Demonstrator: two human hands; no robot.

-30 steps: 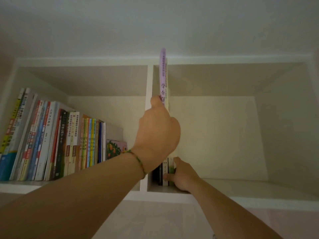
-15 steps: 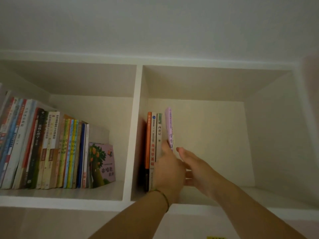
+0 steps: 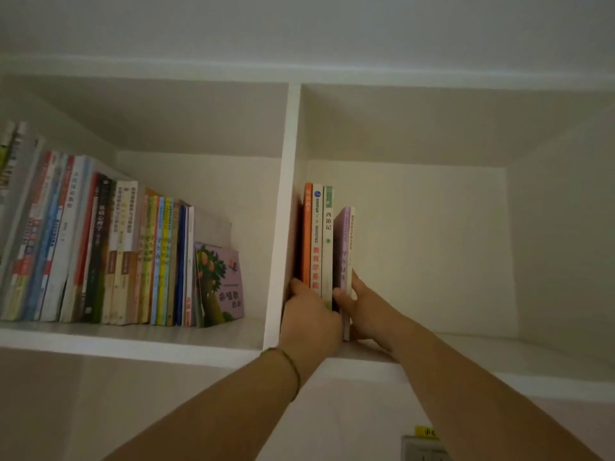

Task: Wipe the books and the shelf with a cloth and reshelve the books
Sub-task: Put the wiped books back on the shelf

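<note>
**Pink book upright in the right compartment, both hands on the row**

The pink book (image 3: 344,251) stands upright on the floor of the right compartment of the white shelf (image 3: 289,201), outermost in a short row tight against the divider. Beside it: a green-topped white book (image 3: 328,234), another white one with red characters (image 3: 316,237), then an orange book (image 3: 307,231) nearest the divider. The right hand (image 3: 362,304) pinches the pink book low down, thumb on its spine side, fingers flat against its far cover. The left hand (image 3: 309,314) (thin bracelet on that wrist) curls over the lower spines of the neighbours, fingertips reaching the orange one. Over in the left compartment, a long row of books (image 3: 100,254) leans, a picture book with an orange tree (image 3: 219,281) propped at its end.
</note>
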